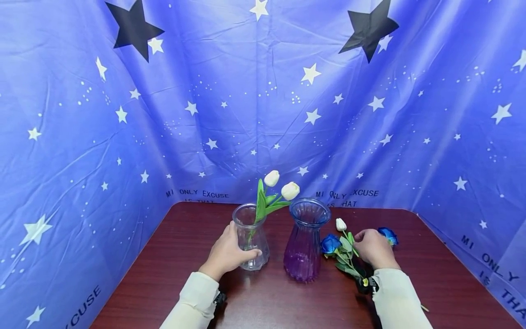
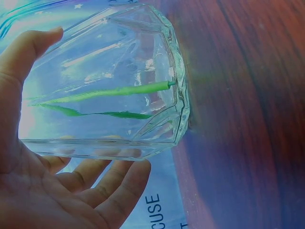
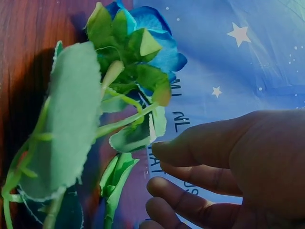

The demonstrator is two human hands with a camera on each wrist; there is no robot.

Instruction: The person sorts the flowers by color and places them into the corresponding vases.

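In the head view my left hand [image 1: 226, 253] grips a clear glass vase [image 1: 260, 249], thumb on the near side. The left wrist view shows its fingers around the faceted wall and a green stem [image 2: 119, 92] inside. Two white tulips [image 1: 290, 191] rise from that vase. My right hand [image 1: 375, 249] is over the loose flowers at right, close to a white tulip [image 1: 340, 224] and a blue rose [image 1: 330, 244]. In the right wrist view its thumb tip is near a rose leaf [image 3: 131, 140], and nothing shows between thumb and fingers.
A ribbed vase, blue at the rim and purple below [image 1: 302, 256], stands between the two hands. Another blue rose [image 1: 388, 235] lies beyond the right hand. Under everything is a dark red wooden table [image 1: 164, 269], with a blue star-patterned cloth [image 1: 230, 105] around its back and sides.
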